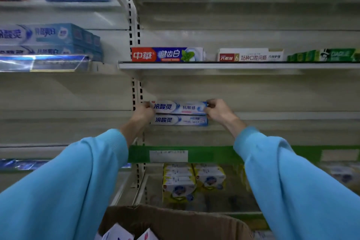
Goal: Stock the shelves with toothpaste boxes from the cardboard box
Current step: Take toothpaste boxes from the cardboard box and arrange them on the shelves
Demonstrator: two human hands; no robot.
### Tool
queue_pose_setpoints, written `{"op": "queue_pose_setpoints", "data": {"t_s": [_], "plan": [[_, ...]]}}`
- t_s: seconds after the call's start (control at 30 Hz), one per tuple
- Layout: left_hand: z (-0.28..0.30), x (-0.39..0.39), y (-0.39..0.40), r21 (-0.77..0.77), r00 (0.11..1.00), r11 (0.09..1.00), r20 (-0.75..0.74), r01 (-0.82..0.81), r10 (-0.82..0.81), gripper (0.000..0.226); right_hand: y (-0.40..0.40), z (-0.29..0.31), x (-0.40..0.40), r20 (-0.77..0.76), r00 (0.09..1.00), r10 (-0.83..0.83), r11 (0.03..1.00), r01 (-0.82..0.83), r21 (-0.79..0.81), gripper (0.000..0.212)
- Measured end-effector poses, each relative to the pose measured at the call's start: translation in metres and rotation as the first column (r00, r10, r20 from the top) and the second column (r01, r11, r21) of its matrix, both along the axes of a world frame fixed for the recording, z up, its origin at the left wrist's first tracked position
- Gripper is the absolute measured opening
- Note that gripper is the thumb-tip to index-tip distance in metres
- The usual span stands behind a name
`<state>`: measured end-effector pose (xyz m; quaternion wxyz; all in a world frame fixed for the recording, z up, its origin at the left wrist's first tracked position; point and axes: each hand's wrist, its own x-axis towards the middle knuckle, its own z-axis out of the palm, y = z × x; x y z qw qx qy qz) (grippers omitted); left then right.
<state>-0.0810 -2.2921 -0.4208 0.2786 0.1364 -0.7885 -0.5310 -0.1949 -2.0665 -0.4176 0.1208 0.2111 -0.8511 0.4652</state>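
A white and blue toothpaste box (179, 107) lies lengthwise on top of a second matching box (179, 120) on the middle shelf (272, 128). My left hand (145, 112) grips the top box's left end and my right hand (218, 110) grips its right end. Both arms wear light blue sleeves. At the bottom of the view the brown cardboard box (175, 220) stands with its flaps up, and white toothpaste boxes (118, 233) show inside it.
The shelf above (233, 66) carries a red and blue box (167, 54), a white box (250, 55) and a green box (323, 55). Blue boxes (48, 39) fill the left bay. Yellow and white packs (192, 179) sit on the bottom shelf behind a green price strip (214, 154).
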Motion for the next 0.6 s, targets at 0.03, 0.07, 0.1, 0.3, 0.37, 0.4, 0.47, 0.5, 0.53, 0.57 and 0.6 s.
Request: {"op": "queue_pose_setpoints", "data": {"t_s": [0.03, 0.07, 0.1, 0.3, 0.37, 0.4, 0.47, 0.5, 0.53, 0.57, 0.6], "plan": [[0.000, 0.000, 0.002, 0.010, 1.000, 1.000, 0.011, 0.004, -0.004, 0.022, -0.001, 0.000, 0.000, -0.007, 1.000, -0.001, 1.000, 0.001, 0.012, 0.027], [-0.001, -0.002, 0.001, 0.026, 1.000, 1.000, 0.015, 0.007, -0.008, 0.021, -0.002, 0.000, -0.001, -0.017, 1.000, -0.005, 1.000, 0.005, 0.027, 0.027], [-0.003, -0.004, 0.000, 0.030, 1.000, 1.000, 0.020, 0.006, -0.006, 0.020, -0.001, 0.001, 0.001, -0.030, 0.999, -0.013, 0.999, 0.014, 0.042, 0.027], [-0.006, -0.004, 0.001, 0.089, 1.000, 0.996, 0.025, 0.012, -0.014, 0.010, -0.001, 0.001, 0.011, -0.077, 0.997, -0.025, 0.995, 0.032, 0.090, 0.025], [-0.005, -0.001, 0.004, 0.095, 1.000, 0.995, 0.020, -0.005, 0.003, 0.011, -0.001, 0.000, 0.009, -0.076, 0.996, -0.046, 0.995, 0.052, 0.083, 0.026], [-0.006, -0.001, 0.003, 0.068, 1.000, 0.997, 0.021, -0.023, 0.021, 0.010, -0.001, 0.000, 0.009, -0.081, 0.995, -0.056, 0.995, 0.062, 0.080, 0.027], [-0.008, -0.003, -0.002, 0.008, 0.999, 0.999, 0.028, -0.045, 0.045, 0.017, 0.000, -0.001, 0.009, -0.078, 0.993, -0.086, 0.993, 0.092, 0.076, 0.026], [-0.009, -0.004, -0.003, -0.012, 0.998, 0.999, 0.030, -0.050, 0.050, 0.020, 0.000, -0.001, 0.008, -0.076, 0.992, -0.104, 0.991, 0.110, 0.075, 0.024], [-0.010, -0.005, -0.005, -0.018, 0.997, 0.998, 0.043, -0.060, 0.061, 0.022, 0.001, -0.002, 0.008, -0.073, 0.990, -0.120, 0.989, 0.125, 0.076, 0.021], [-0.008, -0.002, -0.001, -0.026, 0.996, 0.997, 0.048, -0.068, 0.069, 0.022, 0.001, -0.002, 0.007, -0.066, 0.989, -0.131, 0.988, 0.136, 0.073, 0.019], [-0.007, 0.000, 0.001, -0.024, 0.996, 0.997, 0.060, -0.072, 0.073, 0.020, 0.001, -0.003, 0.007, -0.059, 0.989, -0.134, 0.988, 0.138, 0.072, 0.018]]}}
